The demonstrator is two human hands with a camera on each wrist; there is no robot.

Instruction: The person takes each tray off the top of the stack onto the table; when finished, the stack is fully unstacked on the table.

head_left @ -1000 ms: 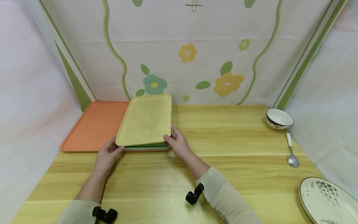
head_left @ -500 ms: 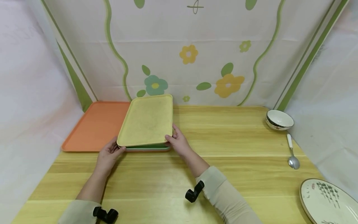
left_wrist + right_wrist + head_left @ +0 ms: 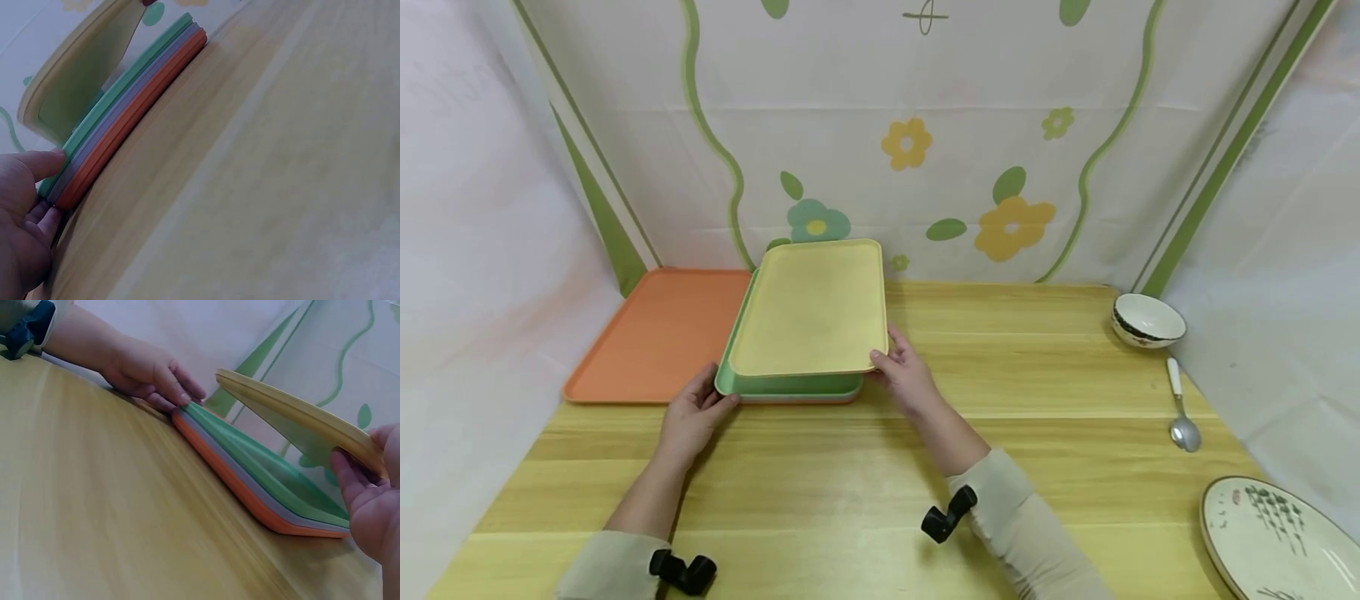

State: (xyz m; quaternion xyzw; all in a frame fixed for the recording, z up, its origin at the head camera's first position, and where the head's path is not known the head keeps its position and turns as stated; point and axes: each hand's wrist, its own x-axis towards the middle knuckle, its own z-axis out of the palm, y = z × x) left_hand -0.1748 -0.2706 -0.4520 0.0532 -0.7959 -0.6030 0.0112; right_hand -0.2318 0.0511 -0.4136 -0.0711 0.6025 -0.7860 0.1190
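Note:
In the head view my right hand (image 3: 912,379) pinches the near right corner of a yellow tray (image 3: 812,308), thumb on top and fingers beneath. The tray is raised and tilted above a stack, apart from its near edge. On top of the stack lies a green tray (image 3: 797,386); the right wrist view shows a grey-purple tray (image 3: 259,489) and an orange tray (image 3: 240,503) under it. My left hand (image 3: 691,421) grips the stack's near left corner, with its thumb on the green rim (image 3: 72,147) and fingertips low at the side.
Another orange tray (image 3: 655,342) lies flat left of the stack, on the wooden table (image 3: 820,500). To the right are a patterned bowl (image 3: 1148,321), a white-handled spoon (image 3: 1182,412) and an oval plate (image 3: 1262,550). A flowered cloth (image 3: 962,167) hangs behind.
The yellow tray has risen off the stack and shifted right with my right hand, uncovering more of the green tray. My left hand has stayed at the corner.

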